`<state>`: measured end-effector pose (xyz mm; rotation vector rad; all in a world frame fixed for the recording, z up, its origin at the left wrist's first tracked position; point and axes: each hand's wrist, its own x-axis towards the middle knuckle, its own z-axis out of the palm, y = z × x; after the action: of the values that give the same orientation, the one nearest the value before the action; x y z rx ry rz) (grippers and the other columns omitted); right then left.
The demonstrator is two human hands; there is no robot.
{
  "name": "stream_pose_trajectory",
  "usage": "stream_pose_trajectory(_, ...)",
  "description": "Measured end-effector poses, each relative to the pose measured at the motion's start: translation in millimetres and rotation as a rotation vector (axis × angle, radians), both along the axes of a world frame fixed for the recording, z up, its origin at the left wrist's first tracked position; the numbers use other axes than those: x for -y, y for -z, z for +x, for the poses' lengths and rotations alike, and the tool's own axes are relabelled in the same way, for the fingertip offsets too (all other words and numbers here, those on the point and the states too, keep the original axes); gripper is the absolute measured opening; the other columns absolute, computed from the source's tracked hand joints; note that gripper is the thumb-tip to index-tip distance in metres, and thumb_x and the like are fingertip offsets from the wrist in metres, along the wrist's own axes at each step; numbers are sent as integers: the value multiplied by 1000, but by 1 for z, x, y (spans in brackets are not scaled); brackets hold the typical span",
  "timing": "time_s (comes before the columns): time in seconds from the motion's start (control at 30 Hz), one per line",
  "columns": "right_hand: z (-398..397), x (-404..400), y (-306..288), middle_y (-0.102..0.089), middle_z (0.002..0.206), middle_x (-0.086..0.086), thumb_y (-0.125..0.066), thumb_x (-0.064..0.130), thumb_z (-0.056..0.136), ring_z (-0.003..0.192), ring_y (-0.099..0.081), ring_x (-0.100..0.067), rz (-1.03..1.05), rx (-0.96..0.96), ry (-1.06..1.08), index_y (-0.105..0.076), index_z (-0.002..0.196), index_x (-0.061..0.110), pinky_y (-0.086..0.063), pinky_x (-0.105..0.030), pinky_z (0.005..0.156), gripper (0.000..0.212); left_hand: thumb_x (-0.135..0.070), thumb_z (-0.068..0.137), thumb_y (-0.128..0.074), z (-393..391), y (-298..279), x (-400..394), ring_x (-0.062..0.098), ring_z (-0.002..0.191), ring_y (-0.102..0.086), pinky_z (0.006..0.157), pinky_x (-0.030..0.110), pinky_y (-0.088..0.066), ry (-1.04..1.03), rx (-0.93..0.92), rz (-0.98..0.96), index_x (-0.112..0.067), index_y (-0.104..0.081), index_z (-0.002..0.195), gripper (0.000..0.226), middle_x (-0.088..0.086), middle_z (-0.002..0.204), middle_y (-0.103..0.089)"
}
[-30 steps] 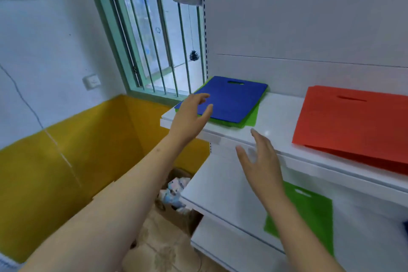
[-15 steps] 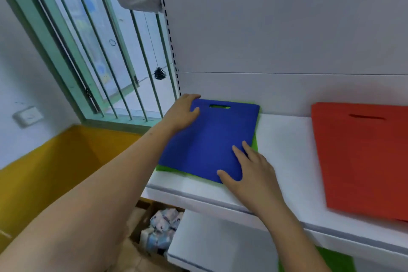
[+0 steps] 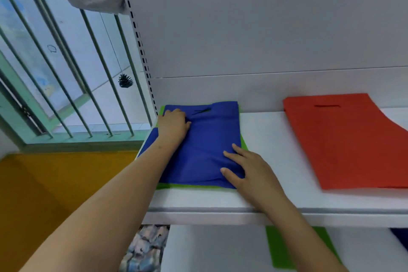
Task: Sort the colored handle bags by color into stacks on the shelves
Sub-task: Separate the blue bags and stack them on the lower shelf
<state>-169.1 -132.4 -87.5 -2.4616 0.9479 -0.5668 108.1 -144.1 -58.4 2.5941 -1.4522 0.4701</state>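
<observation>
blue bag (image 3: 205,150) hides most of the green bag (image 3: 189,186) beneath.

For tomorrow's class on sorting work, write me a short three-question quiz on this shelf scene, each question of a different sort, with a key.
1. True or false: the blue bag lies directly on the bare shelf.
2. Which hand bunches the blue bag near its handle slot? A) left hand B) right hand
3. What colour is the bag lying alone at the right of the same shelf?

Key:
1. False; a green bag lies under it.
2. A
3. Red
</observation>
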Motion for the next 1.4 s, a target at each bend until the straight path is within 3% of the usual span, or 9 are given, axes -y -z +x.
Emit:
stream_pose_trajectory(0.13, 0, 1, 2, -37, 151, 16, -51, 42, 97, 136, -34, -8, 8, 58, 3, -54, 134, 40, -23, -18, 109, 37, -17, 88, -55, -7, -12, -1, 30, 96, -60, 77, 36, -40, 69, 69, 36, -12, -65, 91, 11, 9, 101, -67)
stream_pose_trajectory(0.33, -16, -15, -13, -38, 151, 6, -56, 23, 98, 135, -39, -6, 190, 462, 155, -64, 122, 38, -25, 7, 89, 30, -27, 84, -64, 3, -74, -25, 29, 92, -58, 76, 34, -44, 395, -164, 12, -15, -63, 94, 16, 10, 100, -66)
stream_pose_trajectory(0.53, -50, -48, -22, -69, 112, 14, -63, 13, 93, 87, -67, -2, 308, 768, 264, -71, 106, 40, -58, -25, 75, 31, -23, 95, -54, -22, -105, -51, 20, 68, -46, 64, 34, -39, 585, -426, -74, -22, -38, 81, 21, 1, 76, -53)
stream_pose_trajectory(0.7, -135, -70, -26, -71, 106, -6, -69, 17, 89, 94, -69, -24, 277, 922, 545, -60, 125, 37, -55, -46, 87, 42, -28, 92, -52, -101, -101, -42, 16, 70, -39, 64, 34, -34, 716, -643, -52, -13, -41, 79, 23, 1, 74, -45)
stream_pose_trajectory(0.77, -181, -82, -21, -66, 90, -25, -69, 22, 89, 88, -69, -34, 278, 985, 690, -55, 129, 37, -57, -47, 81, 45, -35, 82, -52, -145, -93, -32, 12, 72, -46, 69, 33, -41, 802, -744, -22, -5, -47, 90, 32, 4, 81, -52)
stream_pose_trajectory(0.93, -295, -133, 3, -63, 71, 4, -61, 13, 94, 51, -58, 7, 163, 1045, 1057, -61, 106, 6, -43, -10, 49, 14, -14, 86, -71, -282, -63, -13, -1, 66, -47, 56, 6, -39, 1104, -843, 62, -14, -37, 107, 40, -4, 87, -48)
stream_pose_trajectory(1.13, -414, -171, 56, -70, 84, 6, -60, 12, 93, 71, -66, -9, 124, 1128, 1434, -67, 93, 15, -48, -25, 60, 7, -32, 81, -79, -428, -3, -1, 10, 97, -61, 74, 13, -45, 1311, -796, 333, -18, -29, 144, 82, -5, 120, -57)
stream_pose_trajectory(1.27, -478, -166, 86, -73, 87, 6, -61, 17, 93, 75, -69, -10, 198, 1155, 1532, -69, 96, 19, -49, -26, 62, 9, -37, 82, -77, -506, 45, 24, 14, 97, -56, 73, 22, -42, 1231, -736, 452, -16, -51, 124, 54, -5, 115, -56)
stream_pose_trajectory(1.4, -546, -141, 117, -64, 70, 6, -58, 18, 96, 49, -54, -1, 280, 1167, 1593, -68, 96, 18, -40, -19, 49, 10, -41, 79, -78, -570, 95, 62, 11, 77, -63, 61, 22, -45, 1132, -790, 590, -15, -60, 96, 35, -6, 88, -64)
